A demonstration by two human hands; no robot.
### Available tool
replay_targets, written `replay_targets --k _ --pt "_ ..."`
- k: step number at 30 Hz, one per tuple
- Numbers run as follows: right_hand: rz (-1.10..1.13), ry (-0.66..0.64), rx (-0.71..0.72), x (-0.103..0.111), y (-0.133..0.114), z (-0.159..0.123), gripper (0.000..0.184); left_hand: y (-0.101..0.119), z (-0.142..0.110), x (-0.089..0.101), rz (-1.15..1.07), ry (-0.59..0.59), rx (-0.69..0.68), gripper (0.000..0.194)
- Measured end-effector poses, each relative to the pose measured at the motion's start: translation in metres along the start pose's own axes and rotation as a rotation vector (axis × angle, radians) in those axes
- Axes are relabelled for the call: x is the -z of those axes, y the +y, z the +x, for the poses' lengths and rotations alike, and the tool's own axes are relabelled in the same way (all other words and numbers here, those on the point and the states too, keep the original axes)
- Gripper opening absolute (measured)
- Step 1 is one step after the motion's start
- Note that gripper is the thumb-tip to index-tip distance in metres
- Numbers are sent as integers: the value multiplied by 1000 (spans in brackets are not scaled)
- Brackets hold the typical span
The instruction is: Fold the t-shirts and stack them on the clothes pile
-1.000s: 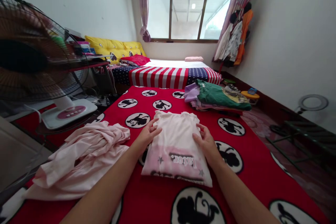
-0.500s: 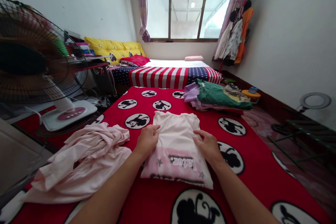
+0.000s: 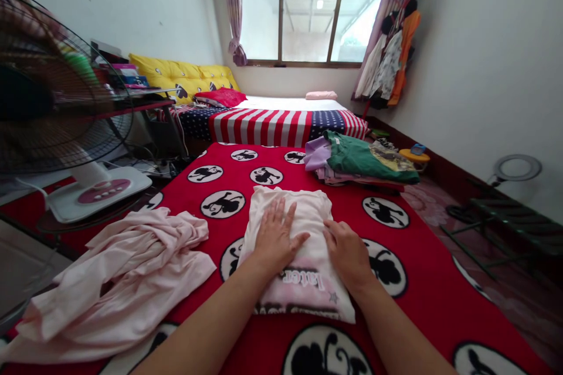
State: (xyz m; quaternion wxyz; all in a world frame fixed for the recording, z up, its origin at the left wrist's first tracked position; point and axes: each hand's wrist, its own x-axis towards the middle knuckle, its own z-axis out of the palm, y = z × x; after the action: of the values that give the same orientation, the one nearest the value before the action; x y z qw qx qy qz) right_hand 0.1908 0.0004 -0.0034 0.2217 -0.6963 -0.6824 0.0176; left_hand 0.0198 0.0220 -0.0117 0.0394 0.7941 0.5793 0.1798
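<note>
Folded pale pink T-shirt [image 3: 305,217] lying flat on a red cloth [image 3: 197,231] printed with black monkey silhouettes in white circles, directly beneath the fingers of both hands. Its long axis runs away from the person, nearly straight ahead with a slight tilt; the darker pink printed band with the word "later" lies at the near end, upside down to the viewer, below the fingertips. The left hand [image 3: 277,237] rests flat on the shirt, fingers [image 3: 281,217] spread apart and clamped on nothing. The right hand [image 3: 347,256] presses the shirt's right side, fingers [image 3: 336,234] held together, not gripping. Left of the left fingers lies a crumpled pale pink garment [image 3: 118,284], not touching the shirt. Beyond and right of the fingertips sits a stack of folded clothes [image 3: 363,162], topped by a green shirt. Farther beyond the fingers stands a bed with a striped cover [image 3: 259,128].
</note>
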Motion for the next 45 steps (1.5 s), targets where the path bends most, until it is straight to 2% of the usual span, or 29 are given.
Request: replay_targets --k 3,6,8,10,12,13,15,17,19,22,24,27,28,30,32,34,39,45 --pt "-103 -45 -25 6 0 0 27 -9 -3 -5 26 -4 35 77" --pt "-171 -90 -14 18 -1 11 24 -7 -4 -4 25 -2 48 76" --pt "-152 -54 35 27 -8 25 20 -4 -4 -4 19 2 55 76" --pt "-35 41 140 33 -21 38 20 -2 -3 -4 7 6 62 76" --pt "137 126 269 29 -37 46 29 -2 -2 -5 -2 3 66 76" --pt "207 128 327 23 -44 47 36 -3 -2 -5 -4 -4 67 75" --pt "261 39 397 4 -52 46 50 -3 -1 -6 -6 -15 69 74" --pt "205 -105 377 -18 -50 44 60 -4 -1 -7 -9 -8 71 72" --pt "96 -178 297 -34 -41 46 63 -3 -2 -7 -6 8 76 69" --pt "-46 -162 240 -43 -32 51 62 -4 -3 1 -7 1 82 65" --pt "-91 -152 243 -42 -31 53 60 -8 2 14 -35 -39 48 64" --pt "-103 -141 242 -40 -34 51 59 -19 21 39 -126 -103 72 41" --pt "-99 -135 243 -40 -35 50 60 -25 30 46 -152 -80 128 32" --pt "-85 -127 241 -40 -36 49 60 -35 49 55 -173 38 215 25" --pt "-67 -128 233 -41 -36 49 59 -46 67 56 -173 141 229 26" --pt "-49 -128 228 -41 -36 49 59 -56 80 50 -173 159 217 28" --pt "-14 -121 215 -39 -36 49 57 -76 93 37 -151 92 208 22" --pt "9 -104 217 -39 -36 48 57 -83 83 41 -114 11 108 15"
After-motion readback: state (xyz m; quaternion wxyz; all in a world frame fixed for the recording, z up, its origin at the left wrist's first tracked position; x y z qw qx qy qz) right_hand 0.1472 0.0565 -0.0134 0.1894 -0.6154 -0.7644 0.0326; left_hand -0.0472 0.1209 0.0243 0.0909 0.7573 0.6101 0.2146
